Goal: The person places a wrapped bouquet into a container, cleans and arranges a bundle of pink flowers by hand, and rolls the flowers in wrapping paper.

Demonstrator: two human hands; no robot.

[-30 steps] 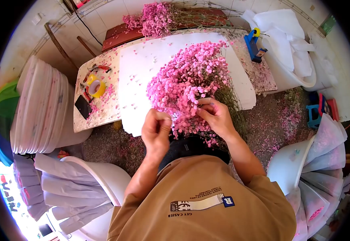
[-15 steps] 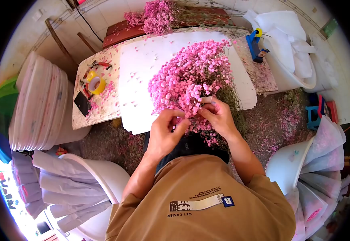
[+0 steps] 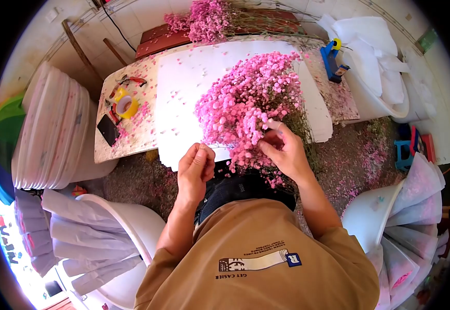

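Note:
A large bunch of small pink baby's-breath-like flowers (image 3: 250, 103) lies over the white paper sheets (image 3: 178, 93) and the near table edge, its green stems toward the right. At its right side my right hand (image 3: 287, 152) curls its thumb and fingers around some of the blossoms. My left hand (image 3: 196, 168) is closed in a pinch just left of the bunch, apart from the main blossoms. A thin stem seems to run from its fingertips toward the flowers; what lies inside the fingers is mostly hidden.
On the table's left are yellow tape rolls (image 3: 127, 106), red-handled pruners (image 3: 133, 80) and a dark phone (image 3: 108, 129). A blue tape dispenser (image 3: 332, 62) stands right. More pink flowers (image 3: 208, 20) lie behind. White tubs with wrapped bundles (image 3: 88, 227) flank me; stacked tubs (image 3: 54, 129) stand left.
My left hand has pulled away from the blossoms to the left, its fingers now closed together. My right hand stays at the bunch's right side. The view has shifted slightly.

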